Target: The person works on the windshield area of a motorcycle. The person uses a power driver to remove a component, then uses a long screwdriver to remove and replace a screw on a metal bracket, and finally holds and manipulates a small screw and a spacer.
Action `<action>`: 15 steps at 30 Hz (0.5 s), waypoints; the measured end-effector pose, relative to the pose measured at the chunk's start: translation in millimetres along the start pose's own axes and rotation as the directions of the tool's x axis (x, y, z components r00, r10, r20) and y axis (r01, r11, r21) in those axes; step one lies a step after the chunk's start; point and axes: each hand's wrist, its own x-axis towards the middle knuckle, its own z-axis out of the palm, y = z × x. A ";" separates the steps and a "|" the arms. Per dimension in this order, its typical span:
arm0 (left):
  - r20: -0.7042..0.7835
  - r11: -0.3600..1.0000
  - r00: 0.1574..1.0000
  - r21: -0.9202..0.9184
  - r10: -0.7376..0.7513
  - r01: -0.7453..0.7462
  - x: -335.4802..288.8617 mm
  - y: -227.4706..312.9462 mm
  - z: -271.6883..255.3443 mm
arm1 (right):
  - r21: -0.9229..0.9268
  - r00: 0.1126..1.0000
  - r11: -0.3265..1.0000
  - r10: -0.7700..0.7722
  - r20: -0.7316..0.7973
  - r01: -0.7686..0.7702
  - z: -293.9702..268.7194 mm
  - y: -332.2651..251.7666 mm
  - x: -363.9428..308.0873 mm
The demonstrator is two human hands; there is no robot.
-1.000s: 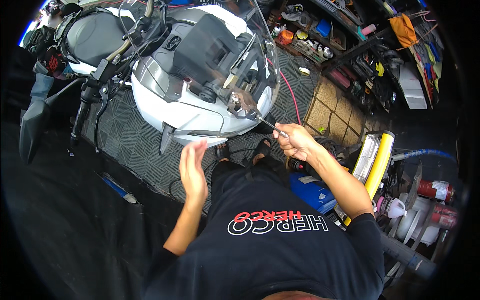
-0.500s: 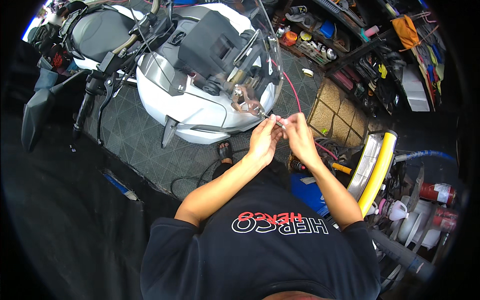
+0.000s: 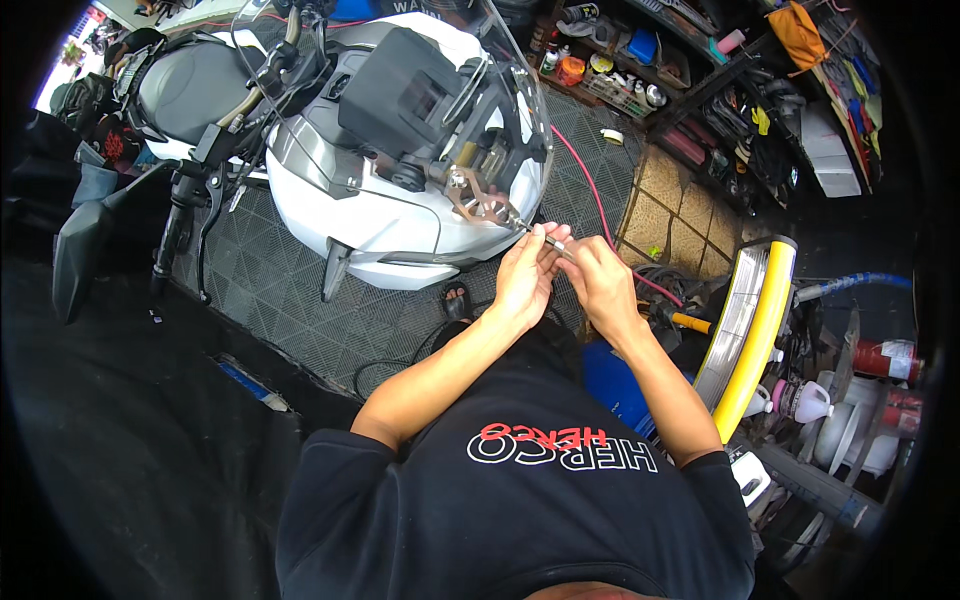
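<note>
Both my hands are at a thin metal rod (image 3: 549, 241), dark at its far end and silvery toward me; its exact kind is too small to tell. My left hand (image 3: 526, 280) steadies it between thumb and curled fingers. My right hand (image 3: 606, 290) pinches the near end with fingers closed. The rod's far tip reaches a small metal fitting by a brownish bracket (image 3: 470, 197), seen at the front of a white motorcycle (image 3: 330, 220). Whether the tip touches the fitting, I cannot tell. A clear windscreen (image 3: 535, 140) curves beside the bracket.
A yellow-edged lamp (image 3: 765, 335) stands close to my right forearm. Bottles and jugs (image 3: 800, 400) crowd behind it. A red hose (image 3: 590, 175) runs over the dark tiled floor mat (image 3: 250, 250). Shelves with cans and tools (image 3: 640, 75) line the far right.
More of the rod shows between my hands. My right hand has shifted slightly down and right, its fingers still closed. The view has moved a little.
</note>
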 end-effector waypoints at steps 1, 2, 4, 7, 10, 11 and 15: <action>0.009 1.000 1.000 -0.006 0.010 -0.010 0.7 -0.3 -0.8 | 0.156 0.984 0.972 0.172 0.041 -0.176 0.4 -0.9 -0.5; 0.017 1.000 1.000 -0.013 0.022 -0.022 1.4 -0.6 -1.2 | 0.295 0.900 0.850 0.409 0.154 -0.437 0.3 -1.0 -0.5; 0.019 0.999 0.999 -0.025 0.038 -0.038 1.0 -2.2 -1.3 | 0.468 0.614 0.413 0.640 0.461 -0.782 2.7 -2.3 -1.2; 0.042 0.998 0.998 -0.059 0.040 -0.037 -1.0 -3.6 0.7 | 0.320 0.938 0.883 0.343 0.055 -0.342 9.4 -4.7 -4.1; 0.020 1.000 1.000 -0.007 0.015 -0.015 -2.1 -4.8 4.3 | 0.073 0.997 0.995 0.072 -0.010 -0.071 9.8 -2.4 -8.0; 0.011 1.000 1.000 -0.013 -0.014 0.014 -1.9 -4.9 5.4 | 0.065 0.999 0.997 0.034 -0.027 -0.032 9.1 -1.7 -9.3; 0.072 0.998 0.997 -0.061 0.019 -0.015 0.3 -3.4 7.0 | 0.460 0.794 0.653 0.553 0.253 -0.601 8.5 -2.9 -14.5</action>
